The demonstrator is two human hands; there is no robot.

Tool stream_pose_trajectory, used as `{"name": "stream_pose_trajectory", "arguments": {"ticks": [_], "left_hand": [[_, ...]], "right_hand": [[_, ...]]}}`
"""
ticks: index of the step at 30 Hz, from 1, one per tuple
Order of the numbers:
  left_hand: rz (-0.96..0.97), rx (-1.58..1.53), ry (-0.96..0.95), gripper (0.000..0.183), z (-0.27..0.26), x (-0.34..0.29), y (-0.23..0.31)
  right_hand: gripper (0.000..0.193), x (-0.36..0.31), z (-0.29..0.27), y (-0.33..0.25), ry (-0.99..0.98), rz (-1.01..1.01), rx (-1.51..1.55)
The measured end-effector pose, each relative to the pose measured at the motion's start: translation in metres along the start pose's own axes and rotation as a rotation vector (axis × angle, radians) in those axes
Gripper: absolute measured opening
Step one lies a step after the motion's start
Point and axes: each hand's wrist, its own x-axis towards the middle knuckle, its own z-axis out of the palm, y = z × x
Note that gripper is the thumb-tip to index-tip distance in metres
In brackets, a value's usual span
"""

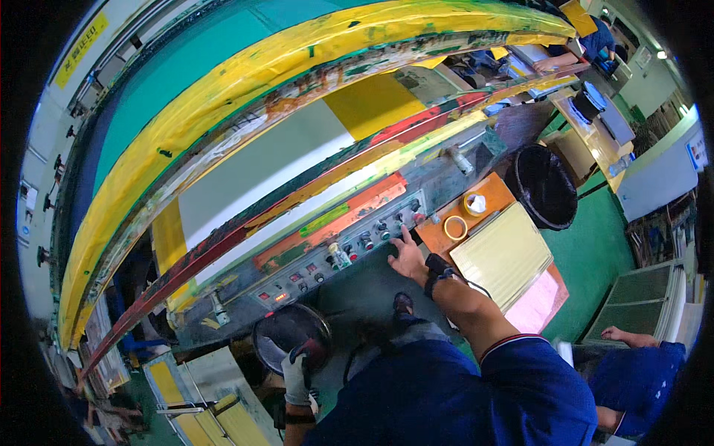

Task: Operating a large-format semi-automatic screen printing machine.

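My bare right hand point(407, 256) reaches toward the control panel point(305, 271) along the front of a large printing machine. Its fingers are stretched apart, the index finger close to a row of knobs and buttons point(367, 240); whether it touches one I cannot tell. A black strap device point(439, 271) is on that wrist. My left hand point(295, 379), in a grey glove, hangs low beside a dark round tub point(279, 334). Something dark and curved overlaps its fingers, so their grip does not show clearly.
Above the panel stretch a yellow-taped screen frame point(245, 67) and a red bar point(186, 275). An orange-brown table point(494, 189) at right bears a tape roll point(455, 228) and a pale yellow stack point(502, 256). Beyond stands a black-lined bin point(545, 186). Another person point(636, 379) is at lower right.
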Motion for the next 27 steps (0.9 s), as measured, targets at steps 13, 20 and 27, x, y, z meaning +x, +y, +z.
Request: {"name": "stream_pose_trajectory", "arguments": {"ticks": [13,20,27], "left_hand": [[0.046,0.165,-0.003,0.027,0.027,0.000,0.032],[-0.022,0.299,0.015,0.028,-0.004,0.017,0.010],[0.151,0.274,-0.016,0.027,-0.013,0.020,-0.020]], "right_hand": [[0.056,-0.013,-0.008,0.012,-0.033,0.111,0.089],[0.057,-0.013,-0.009,0.007,-0.058,0.078,0.049],[0.058,-0.011,-0.005,0.011,-0.019,0.056,0.032]]}}
